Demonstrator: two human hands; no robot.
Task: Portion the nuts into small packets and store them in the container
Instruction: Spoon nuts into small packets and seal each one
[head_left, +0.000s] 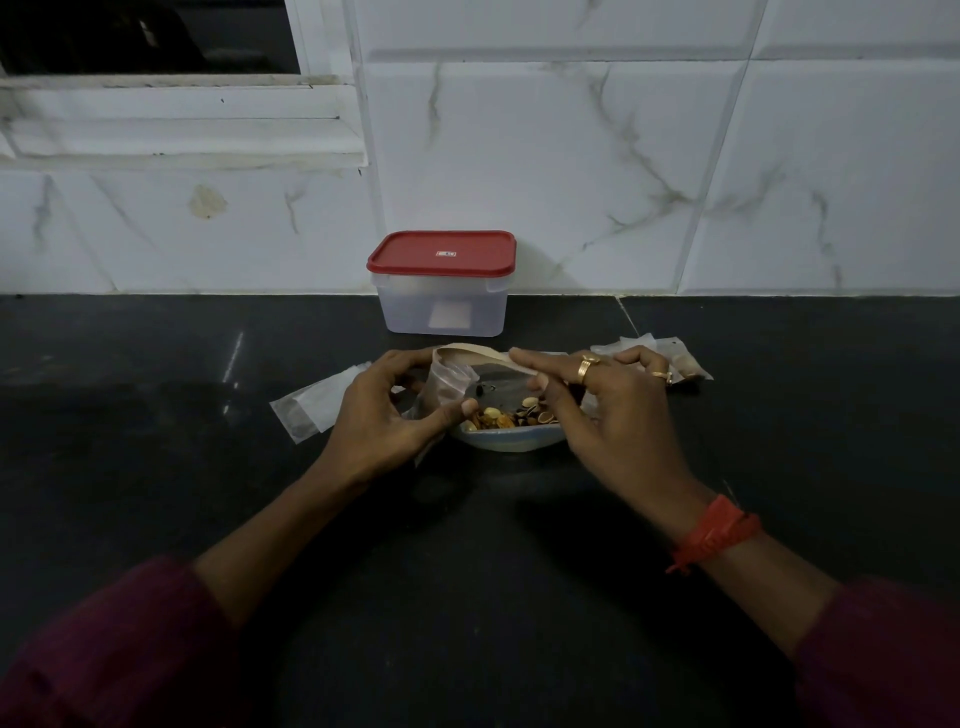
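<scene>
Left hand: your left hand (384, 410) pinches a small clear packet (447, 387) between thumb and fingers, holding its mouth open beside the bowl's left rim.
Right hand: your right hand (608, 410) reaches down into the bowl with fingers curled toward the nuts; you cannot tell from here whether the fingertips have closed on any. It wears two gold rings, and a red band (714, 532) wraps the wrist.
Nuts: the mixed nuts (511, 415) lie heaped at the near side of a shallow bowl (514, 441), between your two hands.
Bowl: it sits on the dark desk (467, 571), just in front of the container.
Container: the clear container (441, 306) stands at the back of the desk against the tiled wall (623, 156), with its red lid (441, 253) on.
Spare packets: flat packets (306, 410) lie on the desk left of your left hand.
Packets at right: more packets (670, 358) lie behind your right hand, one showing something brown inside.
Sleeves: dark red sleeves (119, 649) cover both forearms.
</scene>
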